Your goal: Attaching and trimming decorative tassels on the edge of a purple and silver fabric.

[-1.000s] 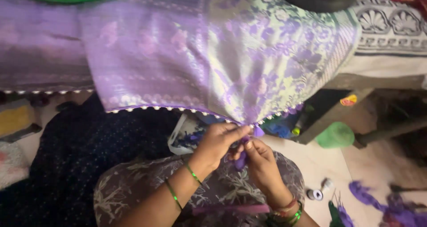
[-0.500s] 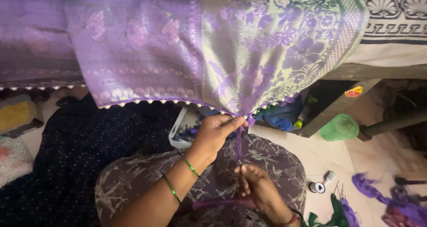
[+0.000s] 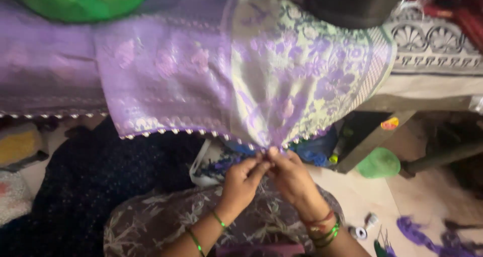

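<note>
A lilac woven cloth (image 3: pixel 226 81) with floral patterns hangs from above, its lower hem (image 3: pixel 166 132) trimmed with small beads. My left hand (image 3: pixel 244 179) and my right hand (image 3: pixel 292 179) meet at the lowest point of the hem, fingertips pinching the cloth edge (image 3: pixel 266 150) between them. Green bangles ring my left forearm; red and green bangles ring my right wrist. Whether a thread or needle sits between the fingers is too small to tell.
My lap is covered by a brown printed garment (image 3: pixel 166 216); dark blue cloth (image 3: pixel 75 186) lies to the left. On the floor at right lie a green lid (image 3: pixel 378 163), small thread spools (image 3: pixel 365 227) and purple thread scraps (image 3: pixel 417 232). A dark table frame (image 3: pixel 375 136) stands behind.
My right hand, which had dropped low with a purple thread, has come back up to the hem beside the left hand. The view shifted slightly.
</note>
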